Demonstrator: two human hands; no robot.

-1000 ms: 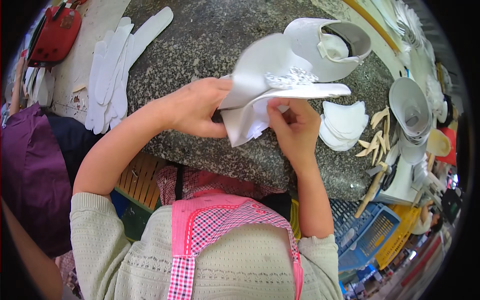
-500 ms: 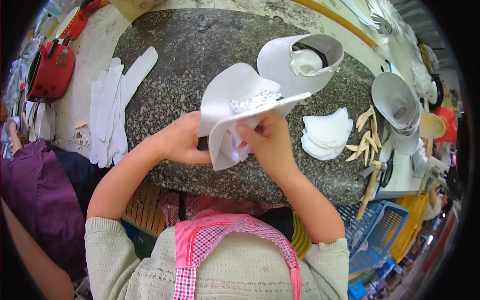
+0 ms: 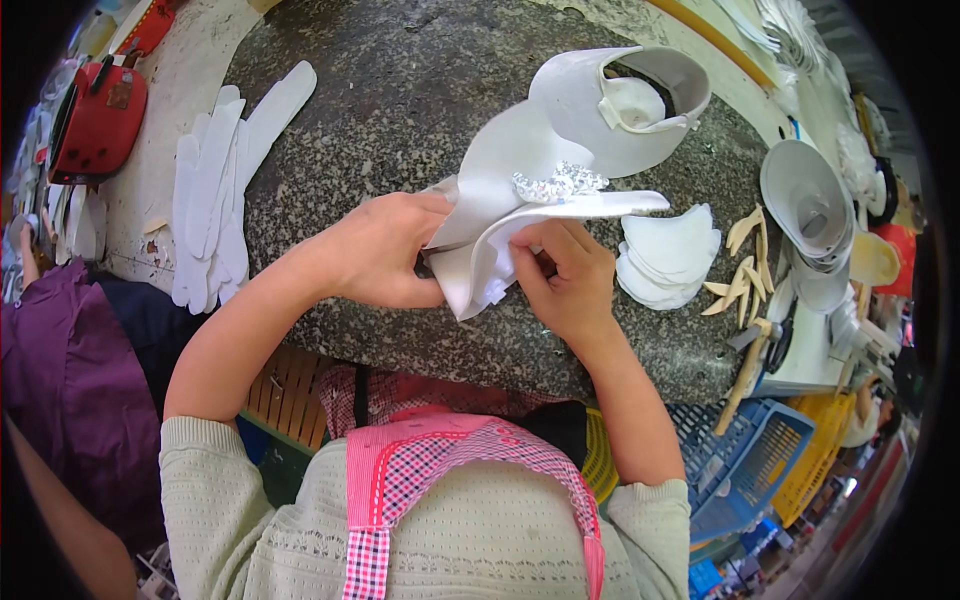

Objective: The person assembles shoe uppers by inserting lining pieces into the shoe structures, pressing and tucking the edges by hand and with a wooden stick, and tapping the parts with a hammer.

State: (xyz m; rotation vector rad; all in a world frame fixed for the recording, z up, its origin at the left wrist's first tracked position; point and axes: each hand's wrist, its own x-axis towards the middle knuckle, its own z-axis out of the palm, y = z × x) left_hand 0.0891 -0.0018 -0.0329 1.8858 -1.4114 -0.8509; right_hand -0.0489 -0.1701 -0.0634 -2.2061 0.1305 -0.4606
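Over the near half of the dark stone slab I hold a white shoe upper with a patch of silver glitter trim. My left hand is closed around its left side, thumb below and fingers partly hidden behind it. My right hand pinches the white inner layer under the upper's lower flap, fingertips curled against it. What lies exactly between those fingertips is hidden. A second white upper, formed into a loop with an open top, stands just behind, overlapped by the held one.
White sole-shaped pieces lie at the left. On the right are a stack of curved white pieces, tan wedge-like pieces, a wooden-handled hammer and nested grey cups. A blue basket stands below; a purple-clad person is leftward.
The held upper has moved right and turned, so its lower flap lies flatter. Both hands have moved with it; the right still pinches the inner layer.
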